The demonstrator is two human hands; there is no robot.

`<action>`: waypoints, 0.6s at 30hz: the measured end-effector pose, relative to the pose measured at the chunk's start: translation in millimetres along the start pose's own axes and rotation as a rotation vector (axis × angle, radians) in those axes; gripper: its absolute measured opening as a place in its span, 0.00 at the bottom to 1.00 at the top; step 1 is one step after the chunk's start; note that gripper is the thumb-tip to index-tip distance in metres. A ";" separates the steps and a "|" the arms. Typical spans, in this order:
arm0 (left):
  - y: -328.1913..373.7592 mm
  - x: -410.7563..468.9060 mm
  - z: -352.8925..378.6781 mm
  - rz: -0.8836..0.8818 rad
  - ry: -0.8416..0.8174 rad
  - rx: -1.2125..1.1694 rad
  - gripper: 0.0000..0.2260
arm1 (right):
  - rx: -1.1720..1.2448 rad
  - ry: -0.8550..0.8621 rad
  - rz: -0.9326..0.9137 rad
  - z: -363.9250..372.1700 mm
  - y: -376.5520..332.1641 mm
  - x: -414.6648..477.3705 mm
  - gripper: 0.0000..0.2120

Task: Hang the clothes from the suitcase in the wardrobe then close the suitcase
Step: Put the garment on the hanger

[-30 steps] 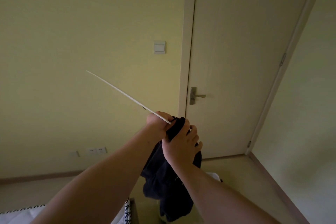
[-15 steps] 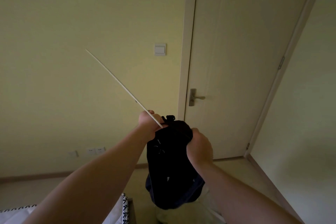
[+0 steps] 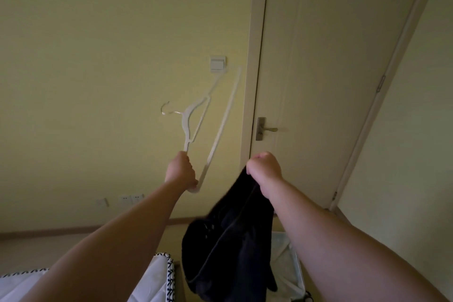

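Fingers (image 3: 190, 167) of left hand (image 3: 182, 172) curled round lower corner of white hanger (image 3: 186, 117), held up left of door (image 3: 331, 68); hook points away from door, long bar slants up to door frame. Right hand (image 3: 266, 167) fingers pinch top edge of dark garment (image 3: 228, 240), low before door, hanging free, apart from hanger. Open air between hands. Count: one hanger, one garment. One light switch (image 3: 218, 64) just left of door.

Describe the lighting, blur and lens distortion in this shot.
Head view: dim, yellowish light, no glare; the white hanger in the left hand is smeared by motion blur; the dark garment held by the right hand is underexposed, its folds barely readable; the wide lens slants the door's right edge.
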State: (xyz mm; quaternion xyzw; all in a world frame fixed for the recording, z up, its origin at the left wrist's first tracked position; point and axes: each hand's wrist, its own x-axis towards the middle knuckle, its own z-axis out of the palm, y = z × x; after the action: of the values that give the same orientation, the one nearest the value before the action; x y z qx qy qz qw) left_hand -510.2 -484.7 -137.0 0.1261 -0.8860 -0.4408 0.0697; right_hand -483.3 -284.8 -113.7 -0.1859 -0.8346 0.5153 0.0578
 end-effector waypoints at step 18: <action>46.4 -0.5 -38.1 0.634 0.177 0.934 0.33 | -0.132 0.200 0.281 -33.3 53.5 3.2 0.12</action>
State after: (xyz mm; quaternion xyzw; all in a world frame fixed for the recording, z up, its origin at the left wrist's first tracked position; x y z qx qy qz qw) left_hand -508.3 -486.8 -77.1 -0.0920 -0.9720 0.0522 0.2096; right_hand -463.3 -234.3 -145.7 -0.3542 -0.8225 0.4415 0.0555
